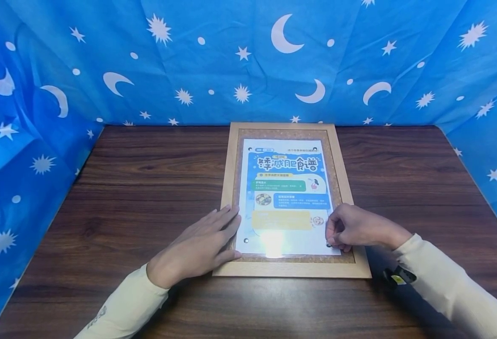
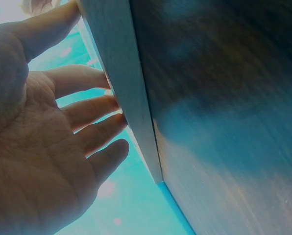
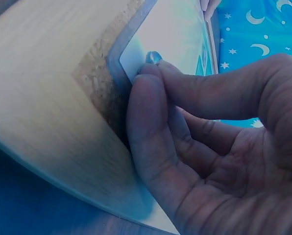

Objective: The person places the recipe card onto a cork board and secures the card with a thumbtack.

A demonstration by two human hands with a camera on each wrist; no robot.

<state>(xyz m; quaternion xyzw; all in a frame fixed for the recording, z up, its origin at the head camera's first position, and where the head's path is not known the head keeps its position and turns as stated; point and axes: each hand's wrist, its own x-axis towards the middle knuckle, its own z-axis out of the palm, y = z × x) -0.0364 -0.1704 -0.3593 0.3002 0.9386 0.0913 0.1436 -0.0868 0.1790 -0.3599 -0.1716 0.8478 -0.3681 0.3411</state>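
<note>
A printed poster (image 1: 288,200) in a clear sleeve lies on a corkboard (image 1: 290,134) with a light wooden frame (image 1: 290,270). At its lower right corner my right hand (image 1: 352,227) pinches a small shiny pushpin (image 3: 153,57) between thumb and index fingertips, the other fingers curled behind. Round metallic pins show at the other corners: the upper left pin (image 1: 250,149), the upper right pin (image 1: 314,149) and the lower left pin (image 1: 246,240). My left hand (image 1: 199,245) rests on the frame's left side, fingers extended and spread, as the left wrist view also shows.
The board lies on a dark wood-grain table (image 1: 146,188), its far end at the back edge. A blue curtain (image 1: 214,61) with white moons and stars encloses the back and sides. Light glares off the poster's lower part. A dark device (image 1: 401,275) sits at my right wrist.
</note>
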